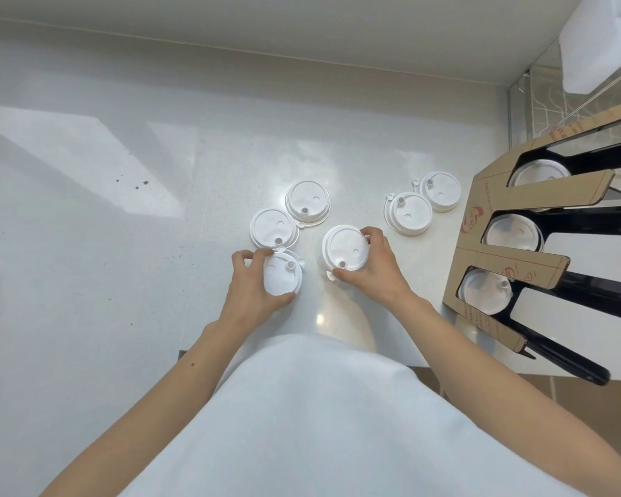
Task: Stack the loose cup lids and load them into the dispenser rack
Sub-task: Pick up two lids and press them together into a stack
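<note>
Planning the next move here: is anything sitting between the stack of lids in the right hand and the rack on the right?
Yes. Two loose lids lie on the counter between the stack in the right hand and the rack: one nearer, another just beyond it. They lie flat, so lifting the stack would probably clear them.

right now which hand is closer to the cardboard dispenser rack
The right hand. It holds a lid stack mid-counter, just left of the dispenser rack. The left hand grips a lid farther left, beyond the right hand.
</note>
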`<action>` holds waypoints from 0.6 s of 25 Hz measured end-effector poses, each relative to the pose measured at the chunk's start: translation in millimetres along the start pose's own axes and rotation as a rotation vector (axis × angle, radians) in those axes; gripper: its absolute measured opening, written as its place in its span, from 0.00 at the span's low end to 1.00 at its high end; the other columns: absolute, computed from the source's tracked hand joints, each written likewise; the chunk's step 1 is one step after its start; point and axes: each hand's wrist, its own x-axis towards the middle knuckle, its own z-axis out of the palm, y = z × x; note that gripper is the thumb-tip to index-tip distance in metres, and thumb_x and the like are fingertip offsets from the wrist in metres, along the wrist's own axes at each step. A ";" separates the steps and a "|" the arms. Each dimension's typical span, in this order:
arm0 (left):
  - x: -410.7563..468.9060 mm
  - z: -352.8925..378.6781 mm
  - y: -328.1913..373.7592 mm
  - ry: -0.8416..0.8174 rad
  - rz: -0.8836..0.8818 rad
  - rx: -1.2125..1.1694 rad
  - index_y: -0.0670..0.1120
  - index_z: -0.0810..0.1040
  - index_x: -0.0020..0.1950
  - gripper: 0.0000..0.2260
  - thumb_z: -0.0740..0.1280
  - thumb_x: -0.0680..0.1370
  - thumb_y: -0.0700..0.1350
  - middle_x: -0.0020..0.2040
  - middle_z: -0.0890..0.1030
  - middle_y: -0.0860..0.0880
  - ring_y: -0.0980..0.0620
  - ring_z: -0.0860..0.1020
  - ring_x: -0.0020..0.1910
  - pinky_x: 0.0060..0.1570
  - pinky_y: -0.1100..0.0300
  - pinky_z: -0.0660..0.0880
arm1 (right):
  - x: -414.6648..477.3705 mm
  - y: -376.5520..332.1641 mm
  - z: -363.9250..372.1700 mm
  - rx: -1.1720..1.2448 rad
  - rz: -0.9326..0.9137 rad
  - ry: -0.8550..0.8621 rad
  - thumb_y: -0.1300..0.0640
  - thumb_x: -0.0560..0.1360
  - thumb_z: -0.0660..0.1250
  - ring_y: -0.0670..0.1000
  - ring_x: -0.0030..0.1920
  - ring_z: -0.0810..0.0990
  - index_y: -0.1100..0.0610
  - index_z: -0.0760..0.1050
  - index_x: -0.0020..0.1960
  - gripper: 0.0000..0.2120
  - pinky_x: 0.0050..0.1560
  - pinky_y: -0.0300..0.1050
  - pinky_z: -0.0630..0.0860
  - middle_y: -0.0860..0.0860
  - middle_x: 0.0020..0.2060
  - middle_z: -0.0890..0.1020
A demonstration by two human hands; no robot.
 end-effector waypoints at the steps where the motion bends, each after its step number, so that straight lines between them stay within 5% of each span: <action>1: -0.6 -1.7 2.1 -0.005 -0.014 -0.072 0.52 0.69 0.74 0.38 0.81 0.67 0.48 0.68 0.66 0.45 0.44 0.75 0.59 0.55 0.56 0.70 | -1.6 -1.7 -1.1 0.077 -0.004 -0.009 0.53 0.65 0.80 0.52 0.63 0.71 0.52 0.62 0.69 0.39 0.60 0.46 0.70 0.53 0.64 0.70; 5: -2.5 -8.3 9.4 -0.068 -0.151 -0.446 0.59 0.72 0.69 0.37 0.84 0.64 0.47 0.61 0.76 0.48 0.48 0.76 0.58 0.49 0.58 0.74 | -9.0 -10.2 -6.0 0.438 0.068 -0.048 0.63 0.63 0.81 0.53 0.57 0.77 0.46 0.66 0.68 0.40 0.57 0.44 0.76 0.51 0.58 0.74; 9: -2.4 -14.2 8.7 -0.154 -0.255 -0.847 0.57 0.75 0.67 0.40 0.84 0.57 0.45 0.61 0.80 0.42 0.44 0.80 0.60 0.59 0.54 0.77 | -11.0 -14.2 -14.0 0.858 0.185 -0.133 0.70 0.62 0.78 0.57 0.56 0.80 0.50 0.70 0.70 0.40 0.57 0.51 0.80 0.58 0.58 0.76; 12: -1.7 -17.8 12.9 -0.171 -0.276 -0.982 0.48 0.73 0.71 0.34 0.79 0.68 0.33 0.57 0.84 0.41 0.44 0.82 0.54 0.54 0.57 0.79 | -11.8 -17.3 -20.9 1.083 0.239 -0.175 0.78 0.67 0.71 0.55 0.49 0.82 0.57 0.68 0.71 0.37 0.51 0.48 0.81 0.58 0.55 0.77; 15: -0.7 -18.6 19.1 -0.134 -0.307 -1.027 0.45 0.71 0.69 0.27 0.73 0.73 0.30 0.57 0.84 0.41 0.45 0.83 0.52 0.51 0.58 0.80 | -13.1 -17.7 -27.2 1.195 0.262 -0.221 0.75 0.64 0.70 0.53 0.46 0.83 0.60 0.71 0.69 0.35 0.45 0.43 0.81 0.58 0.54 0.80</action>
